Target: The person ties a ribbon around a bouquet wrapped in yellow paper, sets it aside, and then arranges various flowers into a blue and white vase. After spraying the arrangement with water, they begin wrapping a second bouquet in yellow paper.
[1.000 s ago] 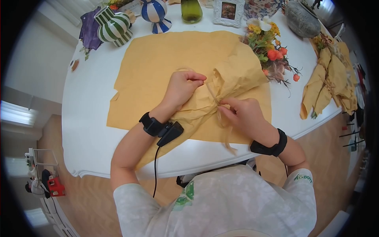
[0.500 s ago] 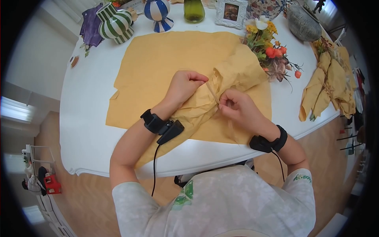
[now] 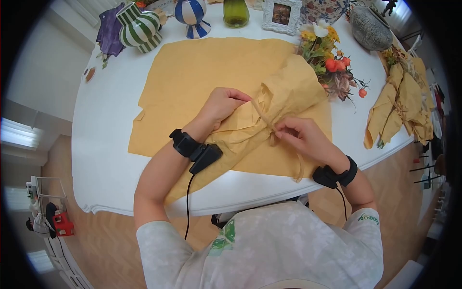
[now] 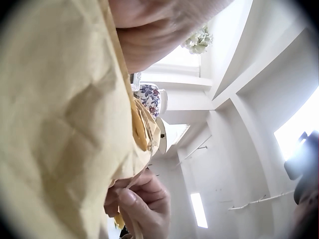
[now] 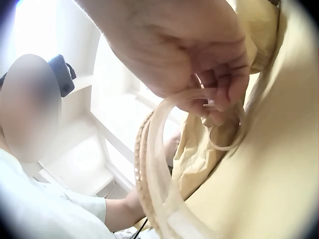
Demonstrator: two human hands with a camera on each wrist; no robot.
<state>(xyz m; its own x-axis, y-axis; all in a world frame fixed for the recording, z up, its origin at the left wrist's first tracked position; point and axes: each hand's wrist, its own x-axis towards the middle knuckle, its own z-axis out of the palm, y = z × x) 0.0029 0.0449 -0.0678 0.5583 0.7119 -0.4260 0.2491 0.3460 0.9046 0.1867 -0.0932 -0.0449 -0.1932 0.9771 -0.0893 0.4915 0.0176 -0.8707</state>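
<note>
A beige ribbon (image 3: pixel 262 113) crosses the gathered waist of a bouquet wrapped in yellow paper (image 3: pixel 293 79). My left hand (image 3: pixel 222 107) pinches the ribbon's upper end between thumb and forefinger, its edge over the paper. Lower right, at the gathered waist, my right hand (image 3: pixel 304 138) pinches the ribbon with thumb and fingertips. A loose tail hangs from it toward the table's front edge. In the right wrist view, long ribbon strands (image 5: pixel 158 129), one with a braided edge, curve down from the fingers. Artificial flowers (image 3: pixel 332 65) stick out of the wrap at the upper right.
Under the bouquet, a flat yellow sheet (image 3: pixel 192 67) covers the middle of the white table (image 3: pixel 103 159). Along the back stand a green-striped vase (image 3: pixel 139 29), a blue-striped vase (image 3: pixel 192 17), a green glass vase (image 3: pixel 236 14), a picture frame (image 3: pixel 281 15) and a grey pot (image 3: pixel 369 30). Another wrapped bouquet (image 3: pixel 402 98) lies right.
My right hand has shifted right and slightly toward me with the ribbon, and its hanging tail has swung right. My left hand stays nearly in place, still pinching the ribbon's end.
</note>
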